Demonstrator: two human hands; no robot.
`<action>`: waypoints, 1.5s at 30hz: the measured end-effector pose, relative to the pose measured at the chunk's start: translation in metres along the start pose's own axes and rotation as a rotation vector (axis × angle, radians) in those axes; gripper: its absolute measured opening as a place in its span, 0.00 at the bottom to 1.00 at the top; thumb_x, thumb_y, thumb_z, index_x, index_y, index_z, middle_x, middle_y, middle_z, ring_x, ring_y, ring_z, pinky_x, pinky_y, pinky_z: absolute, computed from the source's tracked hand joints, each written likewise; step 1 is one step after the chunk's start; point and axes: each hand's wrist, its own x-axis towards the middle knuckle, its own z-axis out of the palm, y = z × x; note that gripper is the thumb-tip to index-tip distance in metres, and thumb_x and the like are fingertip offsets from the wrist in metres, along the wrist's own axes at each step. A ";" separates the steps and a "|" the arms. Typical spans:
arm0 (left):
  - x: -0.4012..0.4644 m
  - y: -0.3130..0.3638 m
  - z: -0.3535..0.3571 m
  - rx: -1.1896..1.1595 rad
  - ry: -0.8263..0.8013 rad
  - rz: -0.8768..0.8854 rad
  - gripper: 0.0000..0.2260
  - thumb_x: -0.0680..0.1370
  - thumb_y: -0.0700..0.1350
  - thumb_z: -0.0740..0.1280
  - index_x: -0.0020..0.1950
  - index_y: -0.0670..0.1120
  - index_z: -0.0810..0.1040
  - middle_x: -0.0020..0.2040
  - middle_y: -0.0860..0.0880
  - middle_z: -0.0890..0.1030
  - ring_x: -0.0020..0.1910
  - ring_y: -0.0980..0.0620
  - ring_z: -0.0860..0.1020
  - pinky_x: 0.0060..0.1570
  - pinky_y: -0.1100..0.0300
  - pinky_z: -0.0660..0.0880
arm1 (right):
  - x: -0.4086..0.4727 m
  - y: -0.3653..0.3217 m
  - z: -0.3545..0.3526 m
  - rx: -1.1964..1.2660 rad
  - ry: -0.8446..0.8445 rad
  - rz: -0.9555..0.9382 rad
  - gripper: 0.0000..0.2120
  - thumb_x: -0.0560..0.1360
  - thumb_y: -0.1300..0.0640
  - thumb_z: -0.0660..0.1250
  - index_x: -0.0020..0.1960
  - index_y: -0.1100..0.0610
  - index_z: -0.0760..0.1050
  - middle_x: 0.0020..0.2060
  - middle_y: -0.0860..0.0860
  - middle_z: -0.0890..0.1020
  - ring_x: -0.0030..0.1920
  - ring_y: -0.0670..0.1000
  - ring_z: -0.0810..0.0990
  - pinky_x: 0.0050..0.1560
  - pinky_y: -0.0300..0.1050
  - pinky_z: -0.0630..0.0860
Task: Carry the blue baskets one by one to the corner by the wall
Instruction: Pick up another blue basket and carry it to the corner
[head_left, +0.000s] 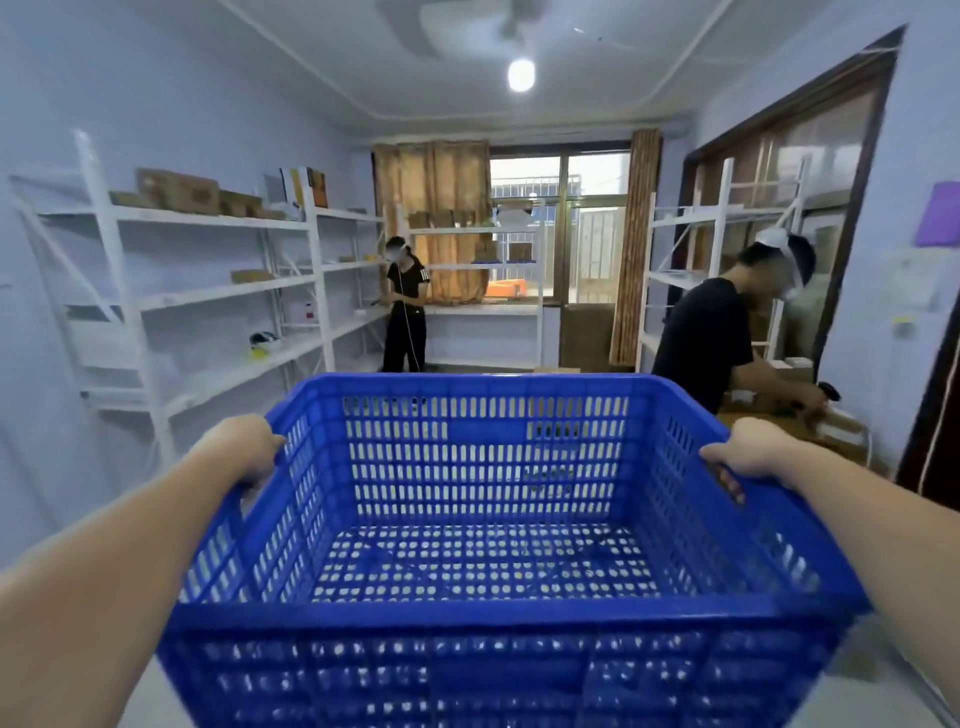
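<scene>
A large blue slotted plastic basket (483, 467) fills the lower middle of the head view, held up in front of me, with nothing inside it. My left hand (244, 447) grips its left rim, fingers curled over the edge. On the right rim my right hand (748, 452) grips the same way, fingertips showing inside the wall. Both arms are stretched forward. The basket's underside and the floor below it are hidden.
White metal shelving (208, 291) with cardboard boxes lines the left wall, and more racks (691, 249) stand at right. One person (408, 306) stands by the far shelves near the window. Another person (717, 338) bends over boxes at right, close to the basket's far right corner.
</scene>
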 end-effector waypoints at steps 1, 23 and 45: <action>0.004 -0.009 0.002 -0.017 0.008 -0.028 0.26 0.80 0.41 0.60 0.79 0.49 0.63 0.61 0.44 0.77 0.58 0.46 0.79 0.55 0.56 0.77 | 0.004 -0.010 0.007 0.006 -0.011 0.002 0.20 0.81 0.55 0.64 0.35 0.64 0.78 0.26 0.57 0.83 0.27 0.55 0.83 0.45 0.50 0.81; 0.087 -0.186 0.080 -0.343 0.034 -0.612 0.15 0.82 0.50 0.62 0.52 0.39 0.82 0.44 0.40 0.83 0.40 0.42 0.83 0.41 0.54 0.80 | 0.203 -0.294 0.173 -0.012 -0.223 -0.338 0.18 0.79 0.54 0.69 0.40 0.68 0.79 0.29 0.59 0.85 0.29 0.58 0.84 0.37 0.50 0.82; 0.086 -0.429 0.155 -0.296 0.008 -1.047 0.15 0.83 0.51 0.57 0.48 0.47 0.82 0.33 0.45 0.82 0.28 0.47 0.83 0.34 0.58 0.78 | 0.208 -0.648 0.399 -0.093 -0.423 -0.807 0.25 0.80 0.53 0.65 0.25 0.61 0.77 0.25 0.58 0.84 0.24 0.52 0.81 0.38 0.45 0.77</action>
